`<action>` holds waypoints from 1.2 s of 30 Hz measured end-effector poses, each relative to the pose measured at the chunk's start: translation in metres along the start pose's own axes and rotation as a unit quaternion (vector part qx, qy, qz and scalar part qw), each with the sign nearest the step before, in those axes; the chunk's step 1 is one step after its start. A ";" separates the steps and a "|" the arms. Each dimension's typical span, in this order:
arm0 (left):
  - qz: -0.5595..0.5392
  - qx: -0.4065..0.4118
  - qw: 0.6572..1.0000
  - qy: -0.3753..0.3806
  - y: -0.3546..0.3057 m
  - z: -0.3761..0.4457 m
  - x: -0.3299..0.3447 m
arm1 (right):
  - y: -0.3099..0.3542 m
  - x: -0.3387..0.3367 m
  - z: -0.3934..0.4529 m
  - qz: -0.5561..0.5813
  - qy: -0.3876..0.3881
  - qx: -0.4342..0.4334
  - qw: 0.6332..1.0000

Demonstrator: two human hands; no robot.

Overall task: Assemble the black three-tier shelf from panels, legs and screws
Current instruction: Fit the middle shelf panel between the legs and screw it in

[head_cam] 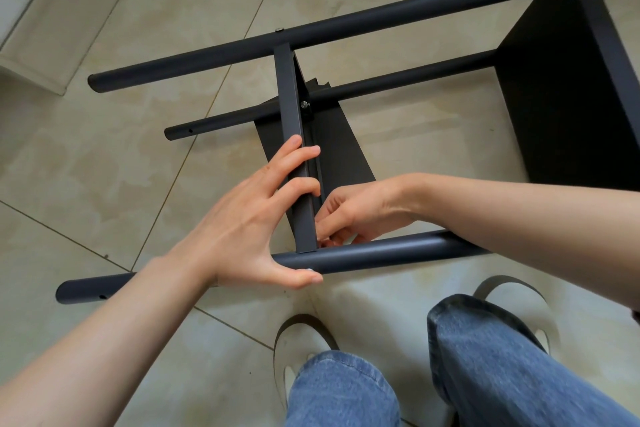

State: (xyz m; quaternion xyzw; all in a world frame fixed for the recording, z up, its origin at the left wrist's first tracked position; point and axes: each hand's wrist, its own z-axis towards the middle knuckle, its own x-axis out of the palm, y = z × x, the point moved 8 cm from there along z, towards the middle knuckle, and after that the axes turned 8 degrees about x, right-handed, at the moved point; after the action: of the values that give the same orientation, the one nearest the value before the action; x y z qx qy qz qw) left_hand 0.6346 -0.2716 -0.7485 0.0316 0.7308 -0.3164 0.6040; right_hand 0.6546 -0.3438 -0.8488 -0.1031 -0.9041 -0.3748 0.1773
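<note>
At the bottom of the view, two legs in blue jeans point(485, 364) and pale slippers point(294, 343) are standing on the tiled floor point(104, 156), just short of the half-built shelf, which is lying on its side. The nearest leg tube point(381, 255) is running left to right in front of the feet, with a small hole near its left end. The left hand point(252, 229) is gripping here: its thumb is pressing against the near side of this tube beside a silver screw head point(309, 269), while its fingers are curling over the square crossbar point(294, 156) that is rising away from the tube. The right hand point(349, 215) is tucking in just right of the joint between crossbar and tube, fingers pinched together close to the corner; whether it is holding anything is hidden. Beyond the hands, a dark middle panel point(339, 149) is hanging off the crossbar, and another screw point(304, 104) is fixing the bar to a second tube point(398, 80). Farther off, a third tube point(346, 24) is crossing the top, and a black end panel point(568, 97) is joining the tubes at the right.
</note>
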 end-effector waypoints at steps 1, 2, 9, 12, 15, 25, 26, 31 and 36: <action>0.000 0.000 1.000 0.000 0.000 0.000 0.000 | 0.000 0.000 0.000 0.002 0.000 0.000 1.000; -0.001 0.000 1.000 0.000 0.000 0.000 0.000 | 0.000 0.000 0.000 0.005 0.001 -0.001 1.000; -0.005 -0.001 1.000 -0.002 0.001 0.000 0.000 | 0.001 0.001 -0.003 0.039 0.022 -0.004 0.999; -0.003 -0.001 1.000 0.000 0.001 0.000 0.000 | 0.001 0.001 -0.001 0.025 0.010 0.001 1.000; -0.004 -0.001 1.000 0.000 0.001 0.000 0.000 | 0.002 0.001 -0.001 0.018 0.002 0.003 1.000; 0.000 0.002 1.000 -0.002 0.001 0.001 0.000 | 0.004 0.001 -0.008 0.046 0.036 -0.028 0.998; -0.001 0.002 1.000 -0.002 0.001 0.000 0.000 | 0.004 0.001 -0.008 0.043 0.036 -0.028 0.998; 0.001 0.002 1.000 0.000 0.001 0.000 0.001 | 0.003 0.002 -0.008 0.031 0.040 -0.021 0.999; 0.004 0.004 1.000 0.000 0.001 -0.001 0.000 | 0.002 0.004 -0.007 0.021 0.045 -0.016 0.999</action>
State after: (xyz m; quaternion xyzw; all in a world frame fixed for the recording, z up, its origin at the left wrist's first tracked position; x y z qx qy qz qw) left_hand 0.6344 -0.2704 -0.7493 0.0365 0.7293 -0.3170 0.6053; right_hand 0.6536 -0.3476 -0.8418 -0.1078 -0.8871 -0.3893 0.2234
